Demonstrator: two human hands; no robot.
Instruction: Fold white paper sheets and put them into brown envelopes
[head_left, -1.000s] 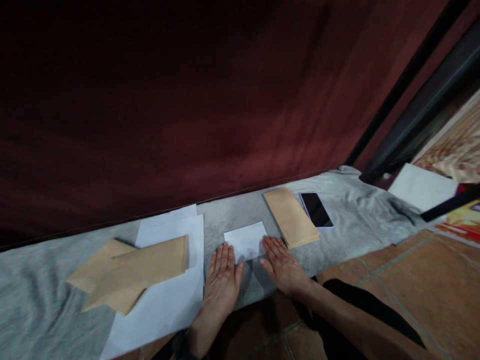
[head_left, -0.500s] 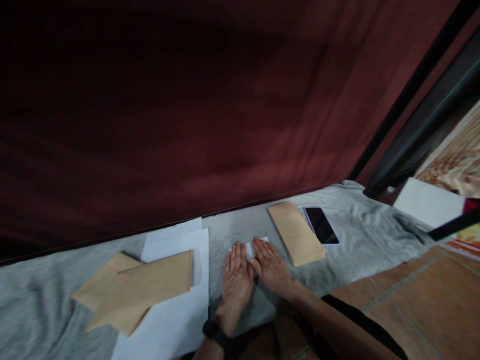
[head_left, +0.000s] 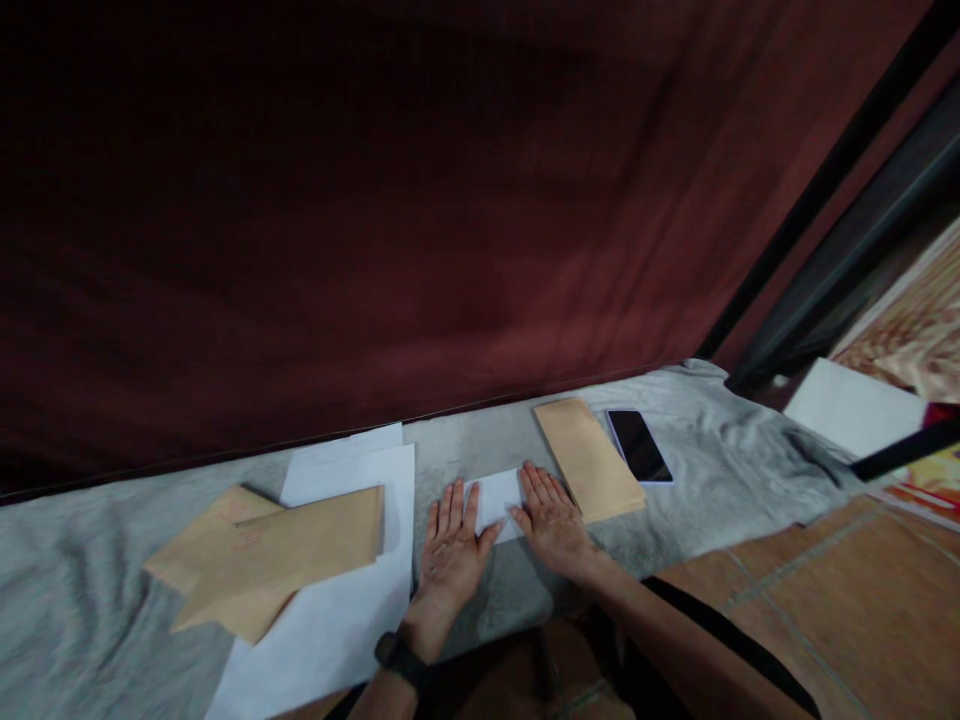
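Note:
A small white piece of paper [head_left: 496, 502], seemingly folded, lies flat on the grey cloth between my hands. My left hand [head_left: 453, 545] rests palm down over its left end, fingers stretched out and thumb apart. Over the right end lies my right hand [head_left: 553, 522], also flat, with its fingers extended and its thumb pointing inward. Both ends of the paper are partly covered by the fingers. Just right of my right hand, brown envelopes [head_left: 589, 460] lie in a neat stack. To the left, more brown envelopes [head_left: 300, 550] lie crossed over white sheets [head_left: 337, 640].
A phone [head_left: 640, 447] with a dark screen lies beyond the right envelopes. Grey cloth [head_left: 67, 590] covers the long low surface, against a dark red curtain [head_left: 480, 250]. Dark poles [head_left: 817, 190] stand at the right, above a tiled floor [head_left: 862, 600].
My hands have moved apart, the left sliding leftward and the right a little rightward. More of the white paper now shows between them.

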